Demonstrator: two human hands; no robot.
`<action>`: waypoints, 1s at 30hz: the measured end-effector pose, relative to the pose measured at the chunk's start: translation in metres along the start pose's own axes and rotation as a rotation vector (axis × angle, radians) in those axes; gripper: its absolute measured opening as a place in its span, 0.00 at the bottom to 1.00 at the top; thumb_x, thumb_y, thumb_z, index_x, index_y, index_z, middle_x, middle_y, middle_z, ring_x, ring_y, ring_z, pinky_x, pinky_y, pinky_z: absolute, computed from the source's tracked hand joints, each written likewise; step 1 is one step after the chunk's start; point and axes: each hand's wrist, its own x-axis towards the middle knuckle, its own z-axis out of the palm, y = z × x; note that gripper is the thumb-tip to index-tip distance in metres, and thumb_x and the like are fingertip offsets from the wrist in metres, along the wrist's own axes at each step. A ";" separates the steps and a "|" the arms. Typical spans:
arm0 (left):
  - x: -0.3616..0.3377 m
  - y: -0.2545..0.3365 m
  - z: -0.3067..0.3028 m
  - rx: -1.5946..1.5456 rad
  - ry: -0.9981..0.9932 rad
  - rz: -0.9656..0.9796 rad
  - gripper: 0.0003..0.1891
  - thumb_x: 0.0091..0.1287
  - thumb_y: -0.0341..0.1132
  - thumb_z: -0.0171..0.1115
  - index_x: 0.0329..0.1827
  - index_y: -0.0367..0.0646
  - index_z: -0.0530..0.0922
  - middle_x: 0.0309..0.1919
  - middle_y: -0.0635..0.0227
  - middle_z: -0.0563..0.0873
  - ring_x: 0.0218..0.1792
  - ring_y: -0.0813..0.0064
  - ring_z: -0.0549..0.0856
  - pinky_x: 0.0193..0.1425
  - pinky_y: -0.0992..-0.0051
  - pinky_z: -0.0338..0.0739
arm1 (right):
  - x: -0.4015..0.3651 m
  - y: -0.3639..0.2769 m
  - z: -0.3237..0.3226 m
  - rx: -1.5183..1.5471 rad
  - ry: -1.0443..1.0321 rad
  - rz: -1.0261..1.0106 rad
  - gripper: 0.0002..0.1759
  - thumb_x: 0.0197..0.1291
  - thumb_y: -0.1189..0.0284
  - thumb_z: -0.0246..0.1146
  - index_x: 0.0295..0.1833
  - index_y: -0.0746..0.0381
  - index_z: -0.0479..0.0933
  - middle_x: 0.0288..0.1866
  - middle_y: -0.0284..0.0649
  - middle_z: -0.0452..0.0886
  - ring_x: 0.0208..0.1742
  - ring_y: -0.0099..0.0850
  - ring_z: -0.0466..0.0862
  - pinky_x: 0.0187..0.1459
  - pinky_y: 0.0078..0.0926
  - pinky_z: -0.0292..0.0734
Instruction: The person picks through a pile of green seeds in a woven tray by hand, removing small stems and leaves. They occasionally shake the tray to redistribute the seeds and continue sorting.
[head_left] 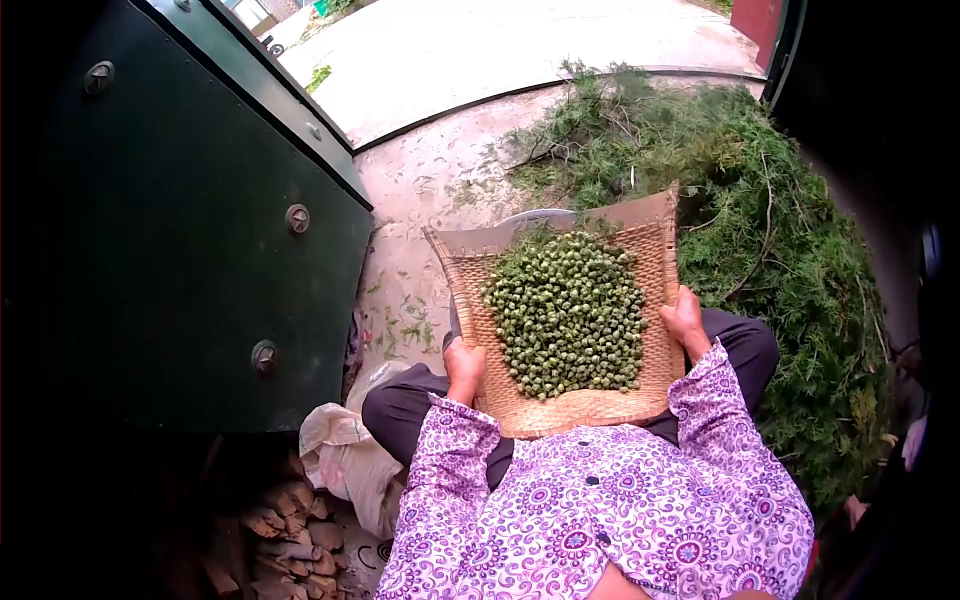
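Observation:
A woven winnowing basket [655, 260] rests over my lap, its open, flatter edge facing away from me. On it lies a heap of small round green cones or berries [570, 315], with a few leafy bits at the far end. My left hand [464, 368] is closed around the basket's left rim. The right rim is gripped by my right hand [685, 322], thumb on top. Just beyond the far edge, part of a pale round rim [538, 215] shows; the basket hides the rest of it.
Cut evergreen branches [800, 270] are piled to the right and ahead. A dark green metal door [200, 230] stands open at left. Below it are a whitish sack [345, 450] and split firewood [295, 530]. Leaf scraps litter the concrete floor [420, 200], which meets a raised threshold.

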 end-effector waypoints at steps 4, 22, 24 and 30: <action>-0.003 0.016 -0.015 -0.109 0.090 0.047 0.11 0.47 0.33 0.60 0.32 0.36 0.77 0.27 0.52 0.83 0.31 0.54 0.83 0.39 0.63 0.76 | 0.003 -0.015 -0.007 0.038 0.030 -0.056 0.16 0.40 0.70 0.59 0.36 0.68 0.70 0.30 0.52 0.79 0.34 0.48 0.79 0.38 0.38 0.74; -0.009 0.031 -0.032 -0.349 0.154 0.163 0.10 0.49 0.33 0.59 0.33 0.36 0.76 0.27 0.53 0.83 0.29 0.56 0.82 0.37 0.63 0.76 | -0.007 -0.056 -0.043 0.213 0.155 -0.179 0.15 0.42 0.75 0.59 0.39 0.68 0.71 0.29 0.46 0.79 0.30 0.35 0.80 0.35 0.33 0.74; -0.002 0.040 -0.039 -0.404 0.180 0.228 0.10 0.49 0.32 0.59 0.33 0.36 0.76 0.27 0.52 0.83 0.30 0.55 0.82 0.37 0.63 0.76 | -0.003 -0.065 -0.046 0.280 0.224 -0.209 0.14 0.42 0.75 0.59 0.38 0.68 0.71 0.28 0.47 0.79 0.29 0.37 0.80 0.35 0.33 0.74; -0.005 0.004 0.002 -0.031 0.113 0.032 0.10 0.47 0.32 0.60 0.32 0.36 0.77 0.29 0.50 0.83 0.34 0.51 0.82 0.42 0.62 0.75 | 0.014 -0.017 -0.007 0.033 0.069 -0.105 0.14 0.40 0.71 0.60 0.33 0.68 0.70 0.29 0.55 0.77 0.33 0.50 0.78 0.38 0.42 0.72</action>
